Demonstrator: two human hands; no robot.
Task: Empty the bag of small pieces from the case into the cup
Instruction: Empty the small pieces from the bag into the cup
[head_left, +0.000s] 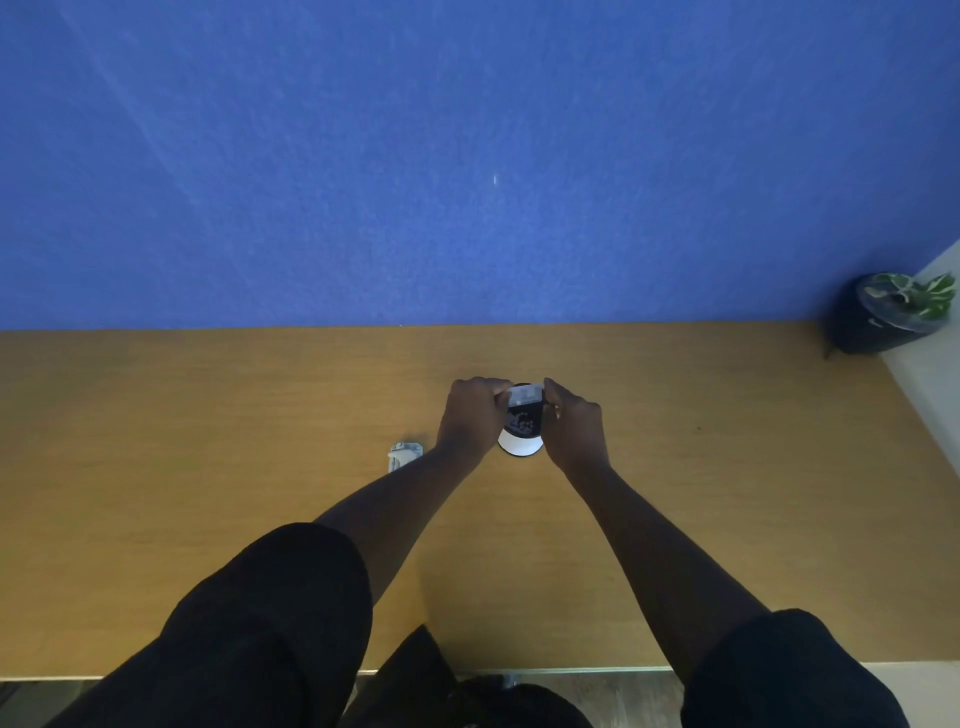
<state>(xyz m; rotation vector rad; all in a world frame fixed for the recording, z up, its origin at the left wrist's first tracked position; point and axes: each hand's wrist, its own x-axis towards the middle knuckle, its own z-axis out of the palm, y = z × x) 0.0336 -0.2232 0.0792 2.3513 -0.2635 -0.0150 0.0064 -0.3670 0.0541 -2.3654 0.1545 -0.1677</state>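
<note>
- A big wooden table (208, 441) is seen, with a blue wall (467, 156) behind it. The cup is used here as the marker for every place.
- A dark plant pot (883, 319) is seen far to the right of the cup, at the back corner of the table. It is well out of the way.
- The left hand (470, 421) is held just left of the cup, and the right hand (574, 428) just right of it.
- The white cup (520, 441) is stood on the table between the two hands.
- The small case (404, 455) is seen lying to the left of the cup, partly hidden by the left arm. It cannot be told if it is open.
- The little clear bag (524, 408) is held right over the cup. Its top edge is pinched by the fingers of both hands.
- Small pieces (522, 423) are seen low down in the bag or in the cup; which one cannot be told.
- The step in hand looks like the opening or tipping of the bag. Next, the bag should be kept over the cup so nothing is dropped on the table.
- Nothing is seen in the way.
</note>
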